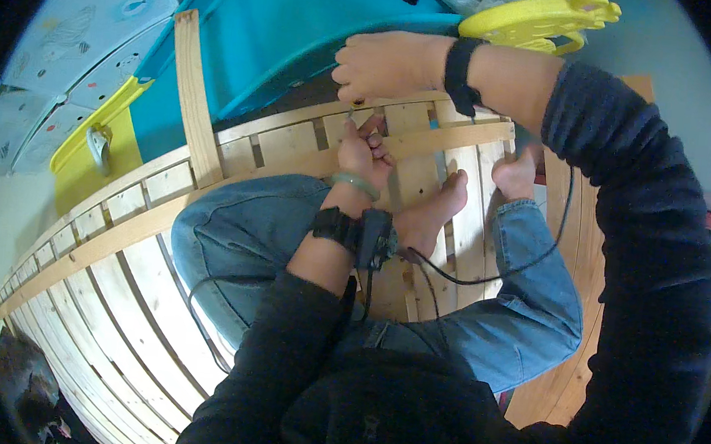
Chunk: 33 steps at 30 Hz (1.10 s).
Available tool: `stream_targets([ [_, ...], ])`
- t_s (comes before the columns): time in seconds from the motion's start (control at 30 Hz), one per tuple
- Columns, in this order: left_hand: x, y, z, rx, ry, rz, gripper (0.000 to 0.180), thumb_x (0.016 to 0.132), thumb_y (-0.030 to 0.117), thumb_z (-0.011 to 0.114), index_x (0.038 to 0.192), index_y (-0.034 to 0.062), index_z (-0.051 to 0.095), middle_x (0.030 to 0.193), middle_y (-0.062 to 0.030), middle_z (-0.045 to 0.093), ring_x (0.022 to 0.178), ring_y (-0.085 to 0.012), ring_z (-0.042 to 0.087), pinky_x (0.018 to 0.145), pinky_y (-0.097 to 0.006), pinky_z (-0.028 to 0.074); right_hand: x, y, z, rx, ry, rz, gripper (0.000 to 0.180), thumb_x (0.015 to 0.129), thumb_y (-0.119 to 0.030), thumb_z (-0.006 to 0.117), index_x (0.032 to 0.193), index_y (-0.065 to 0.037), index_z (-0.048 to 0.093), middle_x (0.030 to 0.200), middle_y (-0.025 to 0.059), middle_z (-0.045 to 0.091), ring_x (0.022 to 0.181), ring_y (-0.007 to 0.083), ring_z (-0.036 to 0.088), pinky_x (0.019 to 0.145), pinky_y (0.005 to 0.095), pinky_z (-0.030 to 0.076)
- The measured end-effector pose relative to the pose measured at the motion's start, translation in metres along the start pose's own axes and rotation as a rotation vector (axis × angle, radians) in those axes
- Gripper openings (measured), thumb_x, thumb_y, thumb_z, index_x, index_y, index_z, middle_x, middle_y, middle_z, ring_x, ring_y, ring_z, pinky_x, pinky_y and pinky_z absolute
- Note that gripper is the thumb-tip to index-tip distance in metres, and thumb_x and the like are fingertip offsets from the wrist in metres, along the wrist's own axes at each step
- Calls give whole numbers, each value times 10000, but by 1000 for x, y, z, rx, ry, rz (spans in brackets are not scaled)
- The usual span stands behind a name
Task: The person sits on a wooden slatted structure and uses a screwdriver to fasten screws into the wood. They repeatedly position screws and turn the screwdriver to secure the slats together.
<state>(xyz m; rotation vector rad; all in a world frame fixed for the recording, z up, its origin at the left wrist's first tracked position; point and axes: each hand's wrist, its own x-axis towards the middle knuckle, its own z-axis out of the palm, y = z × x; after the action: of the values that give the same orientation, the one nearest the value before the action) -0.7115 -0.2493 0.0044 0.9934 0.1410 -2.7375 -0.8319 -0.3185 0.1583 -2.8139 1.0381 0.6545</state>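
Here left hand (pixel 365 152) pinches small fastener, right hand (pixel 385 64) flat, gripping nothing, on wooden slat frame (pixel 295 142)

Soft, even indoor light, no glare. My hands throw faint shadows on the slats (pixel 286 143). Fisheye bends straight edges; the rim goes black, the edges blur.

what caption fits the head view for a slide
Seated on a wooden slat frame, left hand pinches a small part, right hand presses the rail.

No packages, labels, signs, screens.
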Motion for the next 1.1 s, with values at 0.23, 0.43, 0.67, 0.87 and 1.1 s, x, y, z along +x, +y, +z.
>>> stream_targets([
  [0.23, 10, 70, 3, 1919, 213, 1017, 272, 903, 220, 507, 1091, 48, 601, 988, -98, 656, 940, -235, 612, 816, -359, 475, -12, -52, 24, 376, 297, 682, 319, 838, -337, 596, 1044, -105, 525, 957, 147, 626, 884, 370, 608, 722, 459, 510],
  [0.43, -32, 131, 67, 1712, -661, 871, 358, 879, 225, 558, 1188, 44, 546, 1078, -188, 626, 976, -341, 604, 832, -381, 486, -1, -56, 50, 710, 930, 1026, 478, 879, -445, 543, 1129, -43, 479, 1027, 201, 608, 949, 395, 576, 817, 468, 473],
  [0.67, -45, 136, 128, 2939, -613, 655, 332, 875, 284, 534, 1143, 91, 496, 872, -209, 649, 796, -412, 609, 651, -473, 493, 34, -57, 77, 1153, 1478, 1246, 533, 911, -490, 483, 1182, -30, 479, 1017, 196, 587, 982, 359, 559, 897, 437, 431],
  [0.87, -50, 103, 161, 3342, -711, 660, 420, 910, 462, 442, 1009, 68, 552, 812, -221, 646, 753, -384, 624, 630, -482, 488, 15, -95, 133, 1337, 1833, 1543, 448, 963, -433, 409, 1145, -36, 508, 1005, 195, 589, 963, 327, 570, 877, 407, 445],
  [1.1, -46, 64, 183, 3336, 244, 377, 593, 921, 577, 330, 1042, 119, 687, 1063, -150, 657, 1001, -333, 617, 819, -437, 502, 10, -146, 147, 1167, 1375, 1530, 406, 787, -204, 665, 1136, -43, 533, 1089, 201, 572, 982, 350, 572, 816, 421, 479],
])
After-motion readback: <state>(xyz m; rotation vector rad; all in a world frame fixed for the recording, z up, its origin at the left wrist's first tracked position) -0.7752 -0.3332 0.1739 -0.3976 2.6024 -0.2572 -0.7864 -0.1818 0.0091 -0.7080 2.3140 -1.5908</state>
